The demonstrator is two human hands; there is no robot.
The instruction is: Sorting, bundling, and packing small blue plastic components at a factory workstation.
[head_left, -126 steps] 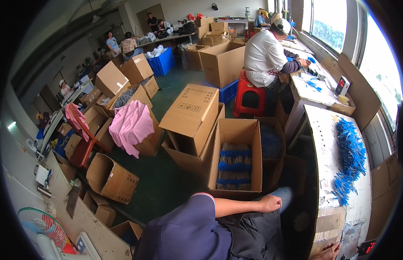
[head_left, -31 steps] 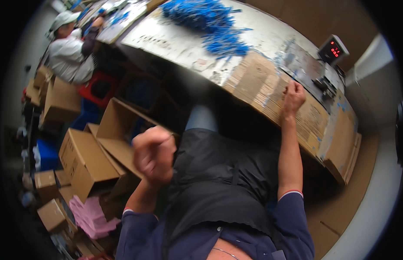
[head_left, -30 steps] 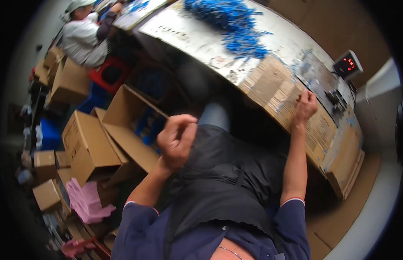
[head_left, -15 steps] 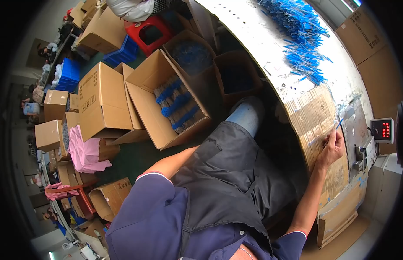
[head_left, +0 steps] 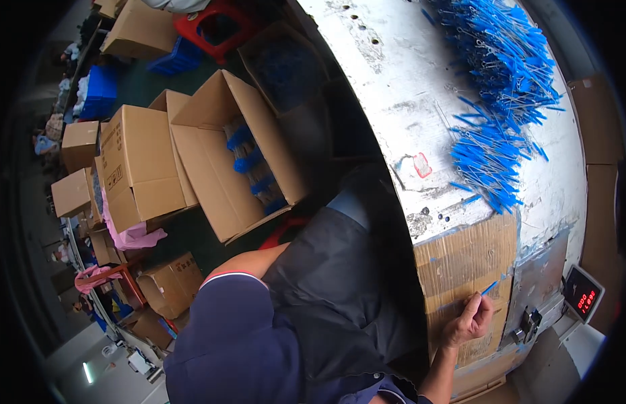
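I see the right hand [head_left: 469,323] pinching a blue stick [head_left: 489,288], presumably leaving its one-o'clock tip free; left hand hidden, can't tell

A scuffed workbench [head_left: 400,121], heaped blue parts [head_left: 505,74] and cartons [head_left: 158,158] show a workshop.

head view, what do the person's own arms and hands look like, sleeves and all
The left sleeve is short, navy blue, edged in white and red. The left hand is hidden. The right hand wears no glove, and its wrist shows no watch or band.
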